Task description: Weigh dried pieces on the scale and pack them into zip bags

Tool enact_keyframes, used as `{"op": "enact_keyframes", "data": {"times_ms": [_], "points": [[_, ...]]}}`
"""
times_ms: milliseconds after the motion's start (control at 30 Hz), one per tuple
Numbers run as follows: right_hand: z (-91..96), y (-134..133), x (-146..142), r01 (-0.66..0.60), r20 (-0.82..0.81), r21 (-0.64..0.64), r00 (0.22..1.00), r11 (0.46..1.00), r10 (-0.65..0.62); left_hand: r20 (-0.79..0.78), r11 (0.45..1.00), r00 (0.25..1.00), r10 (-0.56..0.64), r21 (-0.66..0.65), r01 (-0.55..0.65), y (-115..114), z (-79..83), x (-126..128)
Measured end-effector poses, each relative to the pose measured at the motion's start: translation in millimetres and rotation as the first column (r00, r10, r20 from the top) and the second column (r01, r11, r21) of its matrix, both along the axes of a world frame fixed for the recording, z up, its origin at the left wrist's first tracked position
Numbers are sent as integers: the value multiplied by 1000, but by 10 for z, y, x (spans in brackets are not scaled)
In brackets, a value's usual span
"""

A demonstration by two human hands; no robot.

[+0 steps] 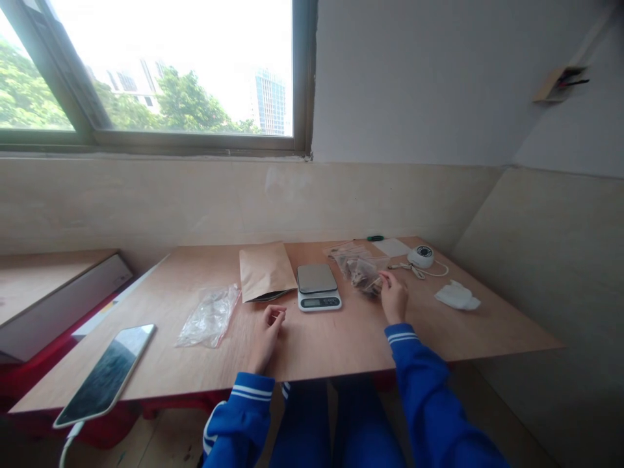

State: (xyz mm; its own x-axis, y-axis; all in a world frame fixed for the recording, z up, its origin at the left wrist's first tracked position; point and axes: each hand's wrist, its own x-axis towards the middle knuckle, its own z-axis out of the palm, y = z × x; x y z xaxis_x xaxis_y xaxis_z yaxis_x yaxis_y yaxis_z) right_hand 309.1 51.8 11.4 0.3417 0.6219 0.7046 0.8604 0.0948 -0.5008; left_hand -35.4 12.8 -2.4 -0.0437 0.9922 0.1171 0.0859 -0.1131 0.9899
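Note:
My left hand (267,337) rests on the wooden table (341,338) with its fingers loosely curled and nothing in them. It lies just left of a small digital scale (318,286). My right hand (392,298) pinches the near edge of a clear plastic bag (359,264) that holds brownish contents, to the right of the scale. A brown paper pouch (266,271) lies flat to the left of the scale. Both arms wear blue sleeves with white stripes.
A crumpled clear bag (209,316) lies at the left. A phone (107,374) with a cable sits at the front left corner. A white round device (422,256) with a cord, a white card (392,247), a green pen (375,238) and a white tissue (457,296) lie at the right.

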Motion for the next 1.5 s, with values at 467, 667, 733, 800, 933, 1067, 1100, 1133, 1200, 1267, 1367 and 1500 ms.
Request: {"op": "enact_keyframes", "data": {"times_ms": [467,667,733,800,933,1067,1100,1133,1200,1267,1367,1500], "points": [[-453,-107,-83,15,133,139,991,990,-34,-296,915,868,400,177,-361,55,-90,-73],[-384,-257,-156,-32,130,170,992,985,10,-755,898,486,440,367,-244,267,49,-166],[-345,-393,-320,-147,123,149,984,978,130,-810,917,434,395,375,-134,382,104,-251],[-274,-549,-602,-338,101,85,939,937,330,-845,930,405,349,366,-38,492,145,-340],[-7,-709,-1409,-677,-47,-62,736,733,676,-871,910,321,371,410,59,630,224,-444],[293,-561,-2121,-806,-125,-167,588,568,799,-870,887,266,415,452,92,652,309,-433],[338,-522,-2238,-818,-134,-198,568,540,812,-876,890,251,413,446,96,651,313,-425],[364,-504,-2325,-827,-141,-220,552,517,822,-881,894,235,410,439,90,651,308,-419],[363,-552,-2410,-840,-159,-238,530,488,833,-893,906,214,397,418,64,665,273,-420],[313,-716,-2388,-847,-190,-237,520,476,833,-913,928,204,354,370,46,703,236,-445],[246,-1041,-2240,-845,-245,-249,528,474,813,-938,952,205,278,297,68,795,248,-504],[341,-1188,-2130,-827,-219,-274,551,491,805,-946,962,214,244,263,68,837,431,-519]]}}
